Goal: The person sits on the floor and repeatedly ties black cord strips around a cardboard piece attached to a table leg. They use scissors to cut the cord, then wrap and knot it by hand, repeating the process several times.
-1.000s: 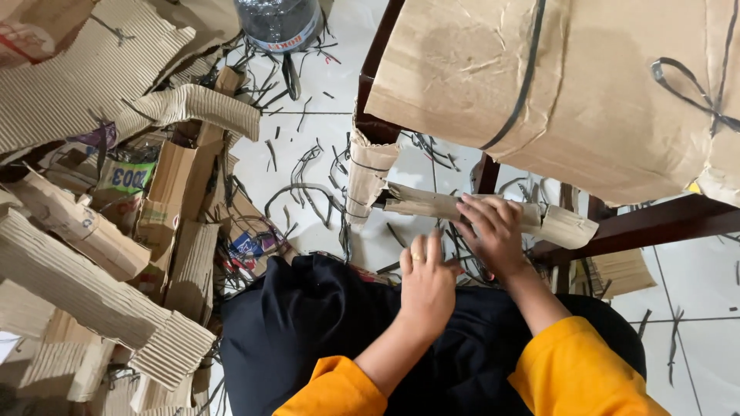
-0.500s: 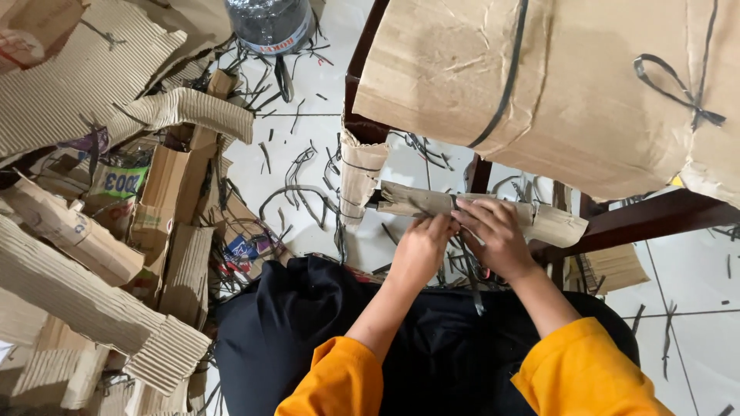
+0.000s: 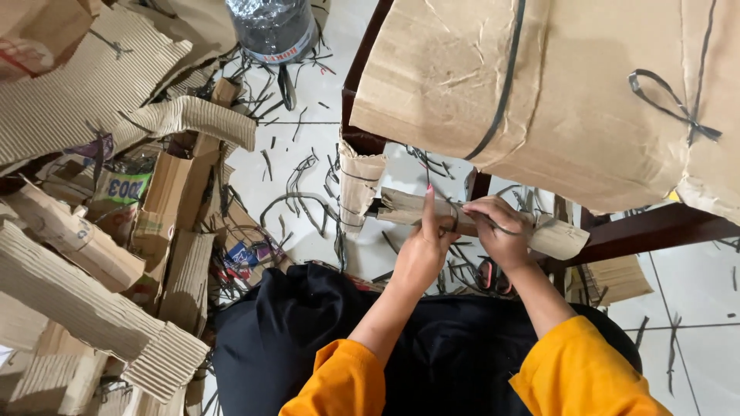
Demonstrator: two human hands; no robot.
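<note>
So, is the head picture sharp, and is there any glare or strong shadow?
Head view: even, soft daylight; both hands, left hand and right hand, look sharp on the cardboard wrap; mild glare on the white floor tiles; edges bend slightly from the wide lens.

A white tiled floor (image 3: 370, 254) is carrying everything here, and thin dark strap offcuts (image 3: 297, 173) are lying scattered over it just beyond the left hand (image 3: 422, 250). Well off to that hand's left, torn corrugated cardboard pieces (image 3: 85, 254) are lying heaped on the tiles. Far beyond it, a clear plastic water jug (image 3: 271, 29) is standing on the floor among more offcuts.
</note>
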